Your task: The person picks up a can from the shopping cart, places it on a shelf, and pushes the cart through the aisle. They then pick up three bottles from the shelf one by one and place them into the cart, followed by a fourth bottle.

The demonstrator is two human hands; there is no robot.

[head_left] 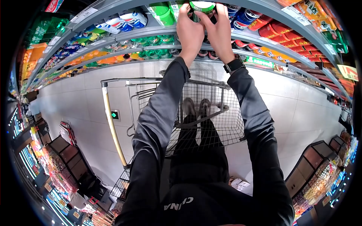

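A green can (pixel 202 6) is at the top middle of the view, at the shelf, with both hands around it. My left hand (pixel 189 33) closes on its left side, the thumb across the front. From the other side, my right hand (pixel 218 31) grips it, thumb bent inward; a dark watch (pixel 234 64) is on that wrist. The upper edge of the frame cuts off some fingertips and the can's far end. Just left of my hands stand more green cans (pixel 162 14), and blue cans (pixel 244 18) stand to the right.
A wire shopping cart (pixel 230 113) with a yellow handle (pixel 113 126) stands between my body and the shelves. Red cans (pixel 277 32) fill the shelf at right. Lower shelves hold green bottles (pixel 151 40). Display bins (pixel 68 152) stand behind on the left.
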